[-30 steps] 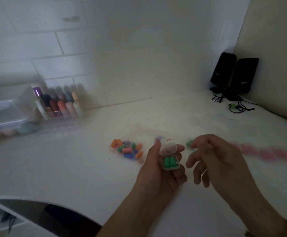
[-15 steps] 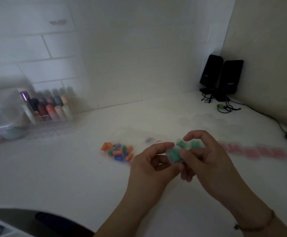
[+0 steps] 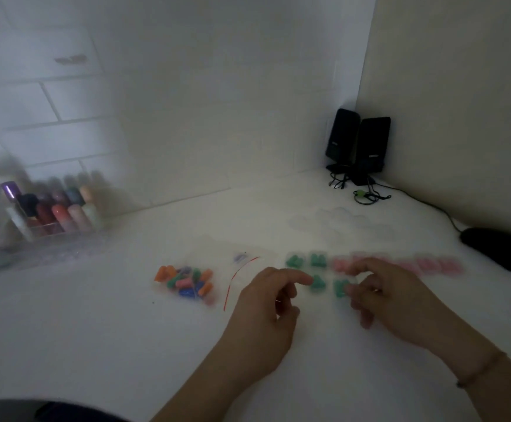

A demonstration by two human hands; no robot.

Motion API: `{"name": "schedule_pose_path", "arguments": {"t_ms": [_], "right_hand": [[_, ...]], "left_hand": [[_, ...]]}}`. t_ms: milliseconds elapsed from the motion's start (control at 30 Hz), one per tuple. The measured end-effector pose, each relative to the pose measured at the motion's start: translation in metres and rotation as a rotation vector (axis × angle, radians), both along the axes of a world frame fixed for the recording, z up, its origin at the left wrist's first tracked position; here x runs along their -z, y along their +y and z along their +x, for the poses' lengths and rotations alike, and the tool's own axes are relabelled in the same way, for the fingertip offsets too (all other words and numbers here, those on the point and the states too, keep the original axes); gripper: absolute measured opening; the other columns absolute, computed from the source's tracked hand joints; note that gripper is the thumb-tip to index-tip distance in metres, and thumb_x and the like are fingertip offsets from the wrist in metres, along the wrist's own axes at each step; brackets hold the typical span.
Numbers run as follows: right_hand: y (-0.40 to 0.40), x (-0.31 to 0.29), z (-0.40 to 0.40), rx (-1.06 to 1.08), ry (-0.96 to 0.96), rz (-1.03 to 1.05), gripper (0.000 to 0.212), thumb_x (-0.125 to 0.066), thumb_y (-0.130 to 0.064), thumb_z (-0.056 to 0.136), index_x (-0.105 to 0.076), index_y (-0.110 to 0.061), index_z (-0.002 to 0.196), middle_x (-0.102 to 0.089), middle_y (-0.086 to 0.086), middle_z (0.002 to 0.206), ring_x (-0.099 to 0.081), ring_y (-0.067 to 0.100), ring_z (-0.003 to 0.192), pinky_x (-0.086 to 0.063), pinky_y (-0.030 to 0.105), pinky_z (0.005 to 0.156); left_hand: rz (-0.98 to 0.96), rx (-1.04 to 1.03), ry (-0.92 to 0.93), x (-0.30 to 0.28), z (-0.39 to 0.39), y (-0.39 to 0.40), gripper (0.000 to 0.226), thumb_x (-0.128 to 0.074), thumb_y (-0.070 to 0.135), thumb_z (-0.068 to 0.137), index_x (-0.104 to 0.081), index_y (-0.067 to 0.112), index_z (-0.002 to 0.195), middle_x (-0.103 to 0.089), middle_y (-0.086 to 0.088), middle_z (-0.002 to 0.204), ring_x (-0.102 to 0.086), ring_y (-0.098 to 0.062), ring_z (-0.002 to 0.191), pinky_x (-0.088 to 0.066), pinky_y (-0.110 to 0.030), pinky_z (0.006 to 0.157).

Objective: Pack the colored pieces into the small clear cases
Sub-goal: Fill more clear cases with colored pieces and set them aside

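Note:
Several small clear cases filled with green pieces lie on the white desk: two at the back (image 3: 294, 261) (image 3: 318, 259) and two in front. My left hand (image 3: 266, 303) touches the front left green case (image 3: 316, 283) with its outstretched index fingertip. My right hand (image 3: 391, 296) has its fingertips against the right edge of the front right green case (image 3: 339, 288), which lies on the desk. A blurred row of pink-filled cases (image 3: 425, 264) runs off to the right. Loose colored pieces (image 3: 187, 281) sit in a clear bag on the left.
Several empty clear cases (image 3: 339, 222) lie behind the rows. A black mouse (image 3: 498, 249) is at the right edge and two black speakers (image 3: 358, 144) stand in the corner. A clear organizer with colored bottles (image 3: 56, 214) is at the far left.
The green-filled case that both hands held in the air half a second ago now lies on the desk in the front row. Both hands have lowered to the desk.

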State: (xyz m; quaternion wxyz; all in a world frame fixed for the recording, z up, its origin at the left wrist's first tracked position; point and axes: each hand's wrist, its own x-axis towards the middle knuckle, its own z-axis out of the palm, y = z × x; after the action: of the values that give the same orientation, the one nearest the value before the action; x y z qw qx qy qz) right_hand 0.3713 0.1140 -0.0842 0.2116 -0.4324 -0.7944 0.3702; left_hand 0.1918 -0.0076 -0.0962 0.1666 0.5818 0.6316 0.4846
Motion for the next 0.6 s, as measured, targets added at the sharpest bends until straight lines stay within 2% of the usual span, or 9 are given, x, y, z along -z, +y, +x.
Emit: {"name": "schedule_pose_path", "arguments": {"t_ms": [67,133,233,400,533,600], "right_hand": [[0.01,0.005,-0.001,-0.01,-0.101,0.129,0.013,-0.069,-0.032,0.086,-0.062,-0.027,0.095,-0.063,-0.004,0.064,-0.056,0.004,0.053,-0.047,0.024,0.058],[0.017,0.004,-0.002,-0.02,-0.242,0.282,0.015,-0.067,-0.039,0.086,-0.062,-0.033,0.098,-0.06,-0.01,0.067,-0.055,0.001,0.067,-0.048,0.029,0.07],[0.02,0.002,-0.005,-0.023,-0.229,0.298,0.02,-0.065,-0.042,0.087,-0.065,-0.033,0.105,-0.06,-0.015,0.069,-0.058,0.007,0.077,-0.049,0.031,0.076],[0.013,0.008,-0.006,0.004,-0.233,0.357,0.031,-0.062,-0.043,0.089,-0.063,-0.033,0.117,-0.058,-0.015,0.07,-0.055,0.005,0.075,-0.048,0.027,0.072],[0.01,0.008,-0.005,0.074,-0.167,0.337,0.029,-0.065,-0.041,0.087,-0.063,-0.031,0.114,-0.06,-0.012,0.07,-0.054,-0.002,0.066,-0.041,0.02,0.062],[0.007,0.004,-0.007,0.084,-0.176,0.362,0.025,-0.064,-0.043,0.086,-0.064,-0.033,0.109,-0.061,-0.013,0.071,-0.055,-0.002,0.065,-0.044,0.021,0.062]], "left_hand": [[-0.035,0.007,-0.083,-0.002,0.002,0.002,0.05,-0.058,-0.012,0.074,-0.067,0.029,0.1,-0.054,0.008,0.087,-0.053,-0.007,0.072,-0.046,-0.017,0.07],[-0.054,0.002,-0.161,-0.004,0.003,0.003,0.051,-0.058,-0.017,0.075,-0.068,0.028,0.097,-0.054,0.004,0.088,-0.052,-0.003,0.071,-0.047,-0.017,0.07],[-0.066,0.008,-0.232,-0.006,0.003,0.003,0.048,-0.06,-0.019,0.075,-0.07,0.023,0.095,-0.054,0.001,0.087,-0.053,-0.002,0.07,-0.048,-0.016,0.068],[-0.093,0.006,-0.173,-0.001,0.005,-0.004,0.045,-0.058,-0.017,0.074,-0.07,0.025,0.087,-0.056,-0.001,0.082,-0.057,-0.003,0.07,-0.05,-0.017,0.069],[-0.065,0.045,-0.185,-0.004,0.004,-0.016,0.05,-0.05,-0.013,0.068,-0.07,0.029,0.085,-0.054,0.007,0.077,-0.054,-0.002,0.069,-0.048,-0.018,0.064],[-0.054,0.073,-0.185,-0.008,-0.002,-0.024,0.053,-0.049,-0.012,0.068,-0.069,0.032,0.088,-0.051,0.011,0.077,-0.053,-0.003,0.071,-0.045,-0.018,0.064]]}}
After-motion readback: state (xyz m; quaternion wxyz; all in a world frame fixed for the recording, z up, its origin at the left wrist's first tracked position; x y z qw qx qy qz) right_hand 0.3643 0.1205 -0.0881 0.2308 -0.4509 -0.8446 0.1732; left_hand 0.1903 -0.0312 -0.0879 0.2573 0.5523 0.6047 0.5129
